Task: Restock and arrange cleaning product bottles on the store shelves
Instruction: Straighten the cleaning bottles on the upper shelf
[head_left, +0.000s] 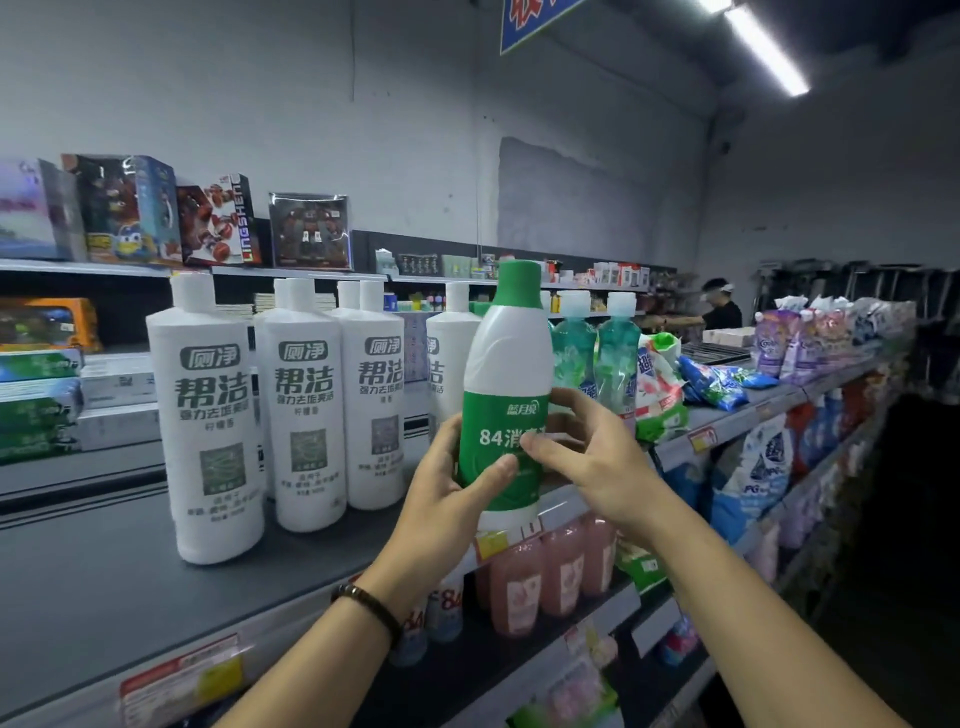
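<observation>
Dim store aisle with a grey wall behind, and a dark top shelf (104, 582) running off to the right. At its front edge the thumb and fingers (493, 470) of the left hand (447, 488) curl round the lower label of an upright green bottle (506, 364) with a green cap. The right hand (602, 462) grips the same bottle from the other side, thumb on the label and fingers curved round its right flank. Whether the base rests on the shelf or hangs just above it I cannot tell. A dark bracelet (370, 608) circles the left wrist. White bottles (213, 415) stand in loose rows to the left of the green one. Just behind it to the right are two teal bottles (574, 348), then detergent bags (660, 395). Pink bottles (519, 587) sit on the shelf below.
</observation>
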